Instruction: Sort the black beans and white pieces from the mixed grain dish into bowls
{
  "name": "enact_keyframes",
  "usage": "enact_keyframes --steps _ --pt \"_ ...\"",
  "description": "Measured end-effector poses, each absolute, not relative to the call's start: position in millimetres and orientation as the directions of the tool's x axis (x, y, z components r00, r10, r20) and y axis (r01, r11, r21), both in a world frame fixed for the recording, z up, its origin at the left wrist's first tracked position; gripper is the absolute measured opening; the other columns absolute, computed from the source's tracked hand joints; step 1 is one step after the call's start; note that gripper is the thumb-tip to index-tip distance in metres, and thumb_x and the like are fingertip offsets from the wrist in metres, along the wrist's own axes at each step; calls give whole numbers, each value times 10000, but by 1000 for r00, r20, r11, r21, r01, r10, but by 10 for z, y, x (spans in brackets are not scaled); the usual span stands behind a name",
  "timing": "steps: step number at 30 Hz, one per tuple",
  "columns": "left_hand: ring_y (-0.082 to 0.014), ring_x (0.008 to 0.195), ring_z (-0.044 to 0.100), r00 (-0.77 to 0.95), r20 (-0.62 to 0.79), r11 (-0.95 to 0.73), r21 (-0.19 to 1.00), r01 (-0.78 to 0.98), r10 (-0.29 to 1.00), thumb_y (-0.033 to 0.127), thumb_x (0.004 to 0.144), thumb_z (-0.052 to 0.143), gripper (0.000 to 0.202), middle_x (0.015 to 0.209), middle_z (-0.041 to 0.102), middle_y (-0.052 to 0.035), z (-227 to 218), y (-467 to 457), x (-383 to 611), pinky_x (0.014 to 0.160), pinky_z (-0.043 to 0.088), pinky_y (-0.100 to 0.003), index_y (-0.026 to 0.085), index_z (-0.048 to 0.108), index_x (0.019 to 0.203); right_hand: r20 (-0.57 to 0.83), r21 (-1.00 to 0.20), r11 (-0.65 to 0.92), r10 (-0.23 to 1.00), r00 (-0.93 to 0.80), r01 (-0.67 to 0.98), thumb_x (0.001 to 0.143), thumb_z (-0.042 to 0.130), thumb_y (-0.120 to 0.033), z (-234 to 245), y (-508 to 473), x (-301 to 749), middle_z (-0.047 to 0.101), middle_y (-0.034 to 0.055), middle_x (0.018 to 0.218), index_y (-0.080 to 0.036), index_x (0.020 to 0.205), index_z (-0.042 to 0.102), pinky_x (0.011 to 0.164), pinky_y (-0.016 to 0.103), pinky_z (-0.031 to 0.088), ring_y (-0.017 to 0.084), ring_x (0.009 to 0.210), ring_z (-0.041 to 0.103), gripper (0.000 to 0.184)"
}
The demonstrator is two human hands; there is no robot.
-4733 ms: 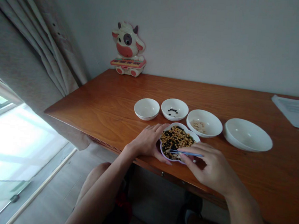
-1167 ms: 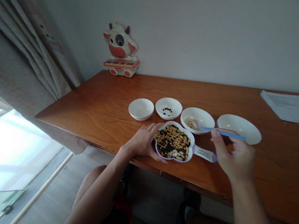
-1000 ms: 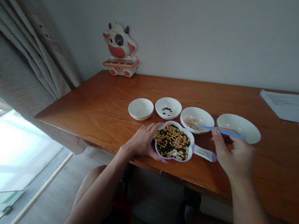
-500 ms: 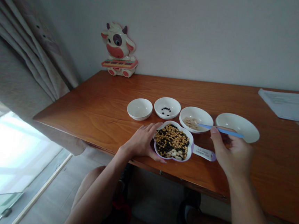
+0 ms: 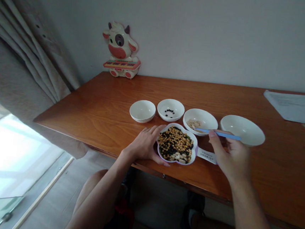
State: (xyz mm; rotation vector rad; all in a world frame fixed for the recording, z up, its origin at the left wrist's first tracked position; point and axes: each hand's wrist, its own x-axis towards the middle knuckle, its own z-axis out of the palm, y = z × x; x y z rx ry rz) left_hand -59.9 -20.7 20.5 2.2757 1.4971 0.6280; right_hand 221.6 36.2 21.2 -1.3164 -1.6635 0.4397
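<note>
Far to the left of the flower-shaped dish (image 5: 176, 162) and well behind it, a cow-shaped toy keyboard (image 5: 120, 51) stands at the back of the wooden table (image 5: 88, 112). The left hand (image 5: 146, 145) lies open and low on the table, just left of the dish, its fingers spread and its thumb against the dish's lower left edge. Behind the dish stand a row of white bowls. The empty small bowl (image 5: 142, 111) is behind and to the left, and the bowl holding a few black beans (image 5: 170, 109) is directly behind. The bowl with pale pieces (image 5: 197, 119) is behind and to the right. The dish itself, purple-rimmed, is full of mixed yellow beans, black beans and white pieces (image 5: 175, 144). A white label tab (image 5: 207, 156) sticks out from its right side. To the right, the right hand (image 5: 230, 157) pinches narrowly on blue tweezers (image 5: 217, 133), their tip over the pale-piece bowl's rim. Beyond it sits the largest, empty white bowl (image 5: 243, 130), with papers (image 5: 294, 107) farther right.
</note>
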Motion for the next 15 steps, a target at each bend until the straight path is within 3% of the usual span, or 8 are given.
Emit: enact_keyframes --steps 7,15 --pt "-404 1331 514 341 167 -377 509 774 925 715 524 860 1285 1472 510 -174 188 -205 -607 1129 402 -531 207 272 1548 453 -732 380 891 -12 565 920 629 -500 200 346 2188 753 64 781 -200 917 753 597 324 532 203 667 700 325" --pt "-408 1324 521 343 168 -379 510 772 924 787 472 837 1348 1476 509 -179 201 -209 -605 1138 395 -537 206 273 1550 452 -728 370 892 -3 577 920 623 -514 186 349 2197 752 62 769 -200 900 751 586 327 535 206 653 696 340"
